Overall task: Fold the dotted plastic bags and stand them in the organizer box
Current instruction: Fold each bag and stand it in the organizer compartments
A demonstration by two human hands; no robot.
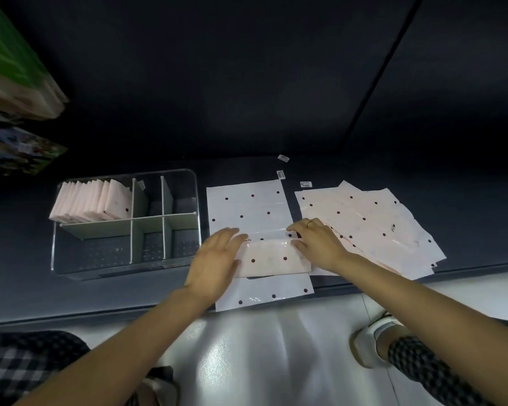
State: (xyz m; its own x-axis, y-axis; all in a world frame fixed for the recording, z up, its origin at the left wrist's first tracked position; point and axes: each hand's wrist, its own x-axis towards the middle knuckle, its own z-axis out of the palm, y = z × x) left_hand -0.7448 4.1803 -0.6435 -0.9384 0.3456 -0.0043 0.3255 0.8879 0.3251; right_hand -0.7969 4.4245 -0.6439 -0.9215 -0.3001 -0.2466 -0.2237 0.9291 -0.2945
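Note:
A white dotted plastic bag [248, 209] lies flat on the dark table, with a pink folded band [273, 259] across its near part. My left hand [214, 263] lies flat on the left end of that fold, fingers straight. My right hand [320, 241] presses on the right end of the fold, fingers spread and slightly bent. To the left stands the clear organizer box [71, 259] with white dividers. Several folded pink bags [91, 203] stand upright in its far left compartment.
A loose pile of several unfolded dotted bags [376, 218] lies to the right, partly over the table edge. Small labels [281, 174] lie behind the bags. Colourful packages [15, 83] sit at the far left. The table's front edge [100, 312] runs just below my wrists.

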